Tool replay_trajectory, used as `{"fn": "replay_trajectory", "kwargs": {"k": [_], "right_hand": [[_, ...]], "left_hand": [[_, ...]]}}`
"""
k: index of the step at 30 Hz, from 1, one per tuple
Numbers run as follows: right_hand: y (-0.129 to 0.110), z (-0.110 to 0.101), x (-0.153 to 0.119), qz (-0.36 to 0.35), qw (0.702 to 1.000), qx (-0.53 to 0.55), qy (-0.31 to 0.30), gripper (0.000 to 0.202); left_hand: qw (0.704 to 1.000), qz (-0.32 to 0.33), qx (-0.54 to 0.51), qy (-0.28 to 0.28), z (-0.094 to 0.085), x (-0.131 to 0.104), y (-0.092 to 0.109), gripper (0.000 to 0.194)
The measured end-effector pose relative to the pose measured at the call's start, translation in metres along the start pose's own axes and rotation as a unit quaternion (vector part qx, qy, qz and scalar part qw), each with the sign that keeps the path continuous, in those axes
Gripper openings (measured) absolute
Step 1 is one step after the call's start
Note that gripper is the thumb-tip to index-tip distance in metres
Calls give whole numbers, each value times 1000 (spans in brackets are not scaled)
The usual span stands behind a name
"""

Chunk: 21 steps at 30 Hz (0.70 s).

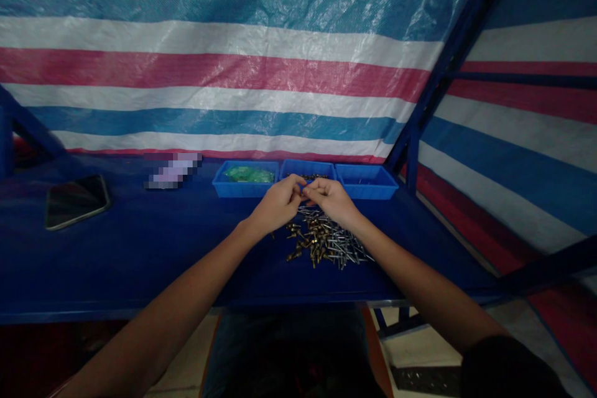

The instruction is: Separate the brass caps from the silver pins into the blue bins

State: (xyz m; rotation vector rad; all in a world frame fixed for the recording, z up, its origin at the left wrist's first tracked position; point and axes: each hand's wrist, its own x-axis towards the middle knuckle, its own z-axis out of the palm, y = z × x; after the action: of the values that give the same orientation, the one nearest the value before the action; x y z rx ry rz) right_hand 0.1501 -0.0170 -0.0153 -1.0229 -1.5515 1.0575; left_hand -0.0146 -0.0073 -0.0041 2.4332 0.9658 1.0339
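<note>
My left hand [281, 200] and my right hand [330, 199] meet fingertip to fingertip above the back of a pile of small metal parts. Both are pinched closed; whatever lies between the fingers is too small to make out. The pile on the blue table [153, 255] has brass-coloured pieces [313, 242] at the left and silver pin-like pieces [345, 245] at the right. Just behind my hands stands a blue middle bin [308, 166] with small dark metal pieces in it, its front partly hidden by my fingers.
A blue bin [242, 189] with a green bag [249, 174] stands left of the middle one, another blue bin [368, 190] right of it. A phone [78, 201] and a blurred purple item [173, 171] lie at the left. Striped sheeting [209, 71] hangs behind; blue frame bars rise at the right.
</note>
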Motion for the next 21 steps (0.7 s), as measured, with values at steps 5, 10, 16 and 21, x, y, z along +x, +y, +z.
{"fn": "replay_trajectory", "kwargs": {"k": [5,10,16,21], "right_hand": [[5,4,1,48,992,104,50,38],[7,8,1,41,989,117,75,40],[5,10,1,25,987,132,92,33],[6,9,1,15,986,134,101,33]], "left_hand": [[998,13,34,42,4,-1,1,21],[996,-24,63,59,2,1,0,12],[993,-24,85,73,-6,4,0,12],[993,11,91,71,-4,3,0,11]]}}
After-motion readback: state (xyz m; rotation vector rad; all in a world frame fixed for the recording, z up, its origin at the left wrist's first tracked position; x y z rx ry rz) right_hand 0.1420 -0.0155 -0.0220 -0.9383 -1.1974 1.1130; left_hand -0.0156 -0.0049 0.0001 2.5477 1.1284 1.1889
